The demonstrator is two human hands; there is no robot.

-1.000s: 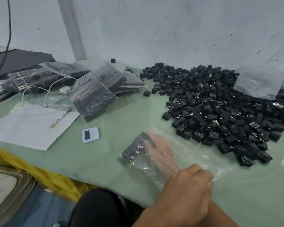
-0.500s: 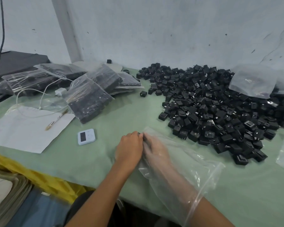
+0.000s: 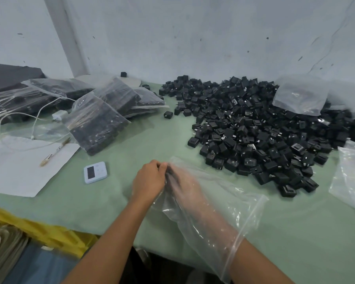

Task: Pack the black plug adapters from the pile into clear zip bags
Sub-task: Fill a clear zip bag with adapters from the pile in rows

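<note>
Left hand: my left hand [image 3: 150, 181] is outside the zip bag [image 3: 223, 208], fingers curled, pinching its closed far end down on the worktop [image 3: 152, 140].
Right hand: my right hand [image 3: 184, 185] is wrist-deep inside the bag, pointing at the bottom. Through the hazy plastic I cannot tell whether it grips anything.
Adapters: the pile [image 3: 254, 128] lies loose just right of the bag. Something dark shows where my hands meet (likely adapters, too blurred to swear to).
Step, as I judge it: seating a load in the bag's bottom.
Doing it well: pin the bottom firmly, square the pieces into the corner, then draw my right hand straight out so the film doesn't drag them.
Packed: filled bags [image 3: 96, 121] lie far left.
</note>
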